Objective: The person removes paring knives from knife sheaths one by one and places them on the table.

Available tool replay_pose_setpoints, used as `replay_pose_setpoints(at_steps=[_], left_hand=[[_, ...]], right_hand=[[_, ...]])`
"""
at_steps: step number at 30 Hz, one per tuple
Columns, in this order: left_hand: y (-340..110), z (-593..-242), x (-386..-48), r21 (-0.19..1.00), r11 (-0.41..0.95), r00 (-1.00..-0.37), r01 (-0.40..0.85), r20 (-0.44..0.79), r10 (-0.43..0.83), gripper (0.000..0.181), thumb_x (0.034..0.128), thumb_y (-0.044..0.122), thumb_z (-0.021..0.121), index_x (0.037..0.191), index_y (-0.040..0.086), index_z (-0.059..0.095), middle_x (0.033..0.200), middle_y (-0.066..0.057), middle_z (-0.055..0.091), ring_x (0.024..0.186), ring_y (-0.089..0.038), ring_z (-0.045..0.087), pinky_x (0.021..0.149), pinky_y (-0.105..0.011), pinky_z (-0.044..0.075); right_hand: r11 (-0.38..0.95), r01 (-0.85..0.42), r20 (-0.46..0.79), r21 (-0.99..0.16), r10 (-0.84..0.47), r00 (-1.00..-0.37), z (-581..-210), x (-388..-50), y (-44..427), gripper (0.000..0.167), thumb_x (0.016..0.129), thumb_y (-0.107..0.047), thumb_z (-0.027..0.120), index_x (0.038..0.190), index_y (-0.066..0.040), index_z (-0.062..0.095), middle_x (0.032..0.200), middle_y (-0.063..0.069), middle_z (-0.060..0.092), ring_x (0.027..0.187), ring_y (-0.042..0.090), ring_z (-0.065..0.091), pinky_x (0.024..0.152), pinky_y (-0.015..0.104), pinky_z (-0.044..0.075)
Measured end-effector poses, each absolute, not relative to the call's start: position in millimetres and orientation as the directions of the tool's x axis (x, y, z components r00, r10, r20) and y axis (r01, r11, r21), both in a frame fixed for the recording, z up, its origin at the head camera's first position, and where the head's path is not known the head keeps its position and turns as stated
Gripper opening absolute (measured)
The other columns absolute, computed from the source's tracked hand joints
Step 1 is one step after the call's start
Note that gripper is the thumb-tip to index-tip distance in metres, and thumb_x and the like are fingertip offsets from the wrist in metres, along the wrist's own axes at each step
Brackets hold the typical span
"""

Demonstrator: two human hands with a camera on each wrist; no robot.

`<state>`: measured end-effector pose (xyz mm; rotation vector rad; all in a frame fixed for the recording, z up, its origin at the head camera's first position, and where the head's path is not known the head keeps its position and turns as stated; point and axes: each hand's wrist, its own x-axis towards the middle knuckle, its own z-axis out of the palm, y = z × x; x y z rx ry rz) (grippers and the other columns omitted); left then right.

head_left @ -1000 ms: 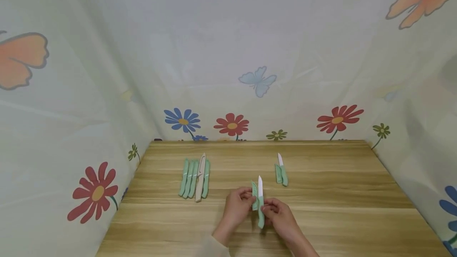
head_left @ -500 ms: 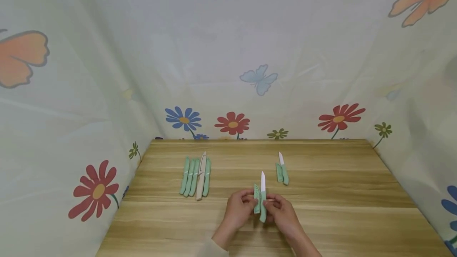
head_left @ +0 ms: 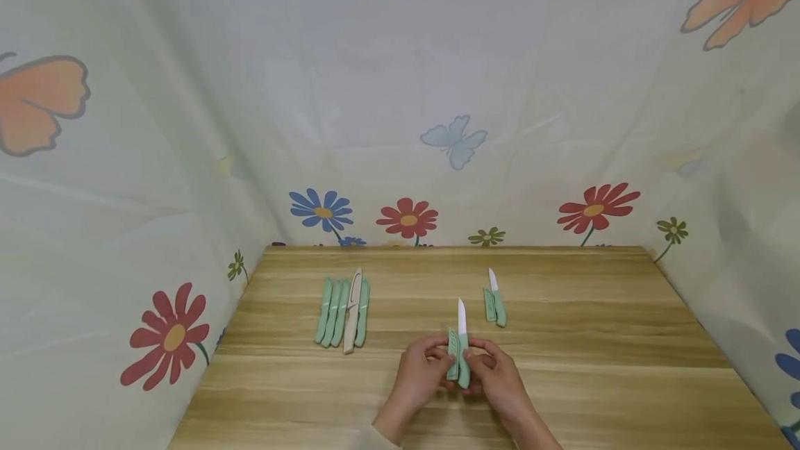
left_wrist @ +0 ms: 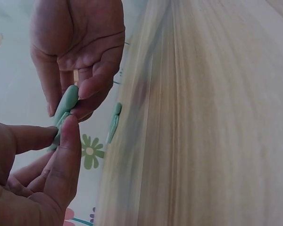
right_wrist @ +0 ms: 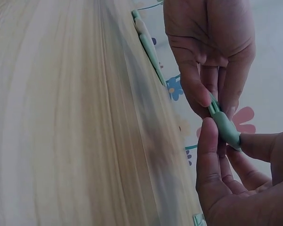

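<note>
Between finger and thumb my right hand (head_left: 498, 375) pinches the green handle of a paring knife (head_left: 462, 318), its white blade bare and pointing away from me. A green knife sheath (head_left: 453, 353) is pinched in my left hand (head_left: 420, 370), right beside the handle. Sheath and handle lie side by side and seem to touch. In the left wrist view the knife handle (left_wrist: 67, 101) shows between both hands' fingers. The right wrist view has the handle (right_wrist: 228, 130) too, with the sheath (right_wrist: 214, 106) partly hidden by fingers.
Farther back on the wooden table (head_left: 594, 339) lie another bare paring knife (head_left: 497, 304) and its green sheath (head_left: 489, 305). To the left, several sheathed green knives (head_left: 329, 314) lie in a row, with a beige knife (head_left: 353, 311) among them. Printed fabric (head_left: 350, 89) hangs around the table.
The sheath in my left hand has come closer to the knife handle and slightly lower, from a small gap to right beside it. The knives on the table have not moved.
</note>
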<state>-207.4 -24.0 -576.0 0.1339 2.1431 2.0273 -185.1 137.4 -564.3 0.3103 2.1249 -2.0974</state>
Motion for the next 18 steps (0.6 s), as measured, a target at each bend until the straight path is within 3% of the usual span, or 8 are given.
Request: replay_pose_setpoints(at_steps=[8, 18], left_hand=[[-25.5, -576.4, -207.4, 0.992, 0.104, -0.972, -0.071, -0.093, 0.217, 0.04, 0.0918, 0.001, 0.071, 0.132, 0.001, 0.068, 0.095, -0.005, 0.068, 0.063, -0.014, 0.071, 0.06, -0.027, 0.061], [-26.7, -575.4, -205.6, 0.988, 0.154, -0.967, -0.026, -0.064, 0.248, 0.047, 0.0902, -0.008, 0.067, 0.137, -0.006, 0.062, 0.099, -0.007, 0.067, 0.069, -0.014, 0.072, 0.062, -0.028, 0.061]], right_hand=[[0.001, 0.244, -0.244, -0.97, 0.043, -0.969, -561.2, -186.0, 140.6, 0.039, 0.103, -0.014, 0.062, 0.141, -0.004, 0.058, 0.096, 0.016, 0.074, 0.068, 0.027, 0.071, 0.061, 0.037, 0.062], [-0.006, 0.249, -0.249, -0.968, 0.04, -0.968, -561.0, -187.0, 140.0, 0.044, 0.1, 0.0, 0.059, 0.144, 0.001, 0.056, 0.103, 0.017, 0.071, 0.074, 0.021, 0.068, 0.064, 0.034, 0.062]])
